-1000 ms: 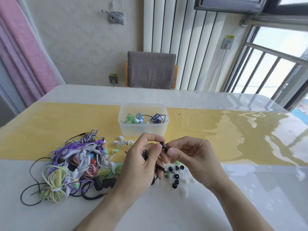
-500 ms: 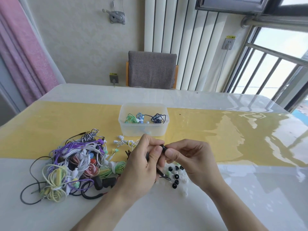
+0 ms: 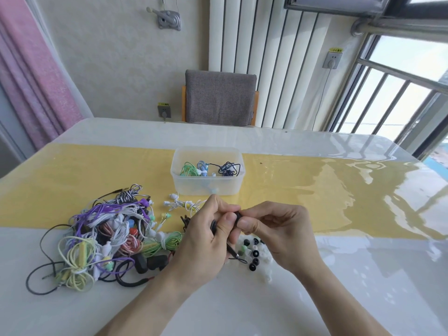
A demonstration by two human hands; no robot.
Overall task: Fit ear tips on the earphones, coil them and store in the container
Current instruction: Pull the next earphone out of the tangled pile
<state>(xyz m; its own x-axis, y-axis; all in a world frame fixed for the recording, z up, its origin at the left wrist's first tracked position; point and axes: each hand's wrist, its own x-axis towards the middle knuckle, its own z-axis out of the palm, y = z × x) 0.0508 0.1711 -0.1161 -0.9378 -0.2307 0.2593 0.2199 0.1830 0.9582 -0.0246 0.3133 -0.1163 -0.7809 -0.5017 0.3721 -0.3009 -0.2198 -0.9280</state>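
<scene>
Lowered slightly, both hands' fingers (image 3: 238, 223) pinch a black earbud (image 3: 238, 215), mostly hidden between them.

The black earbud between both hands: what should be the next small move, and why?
Probably press the tip home with the right hand, while the left hand steadies the black earbud. Both sets of fingers meet on it, so fitting seems unfinished; coiling into the container comes later.

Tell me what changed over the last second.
Both hands closed in: the left hand and right hand now pinch the black earbud tighter, hiding most of it, and sit slightly lower. The earphone pile, loose ear tips and container stayed put.
</scene>
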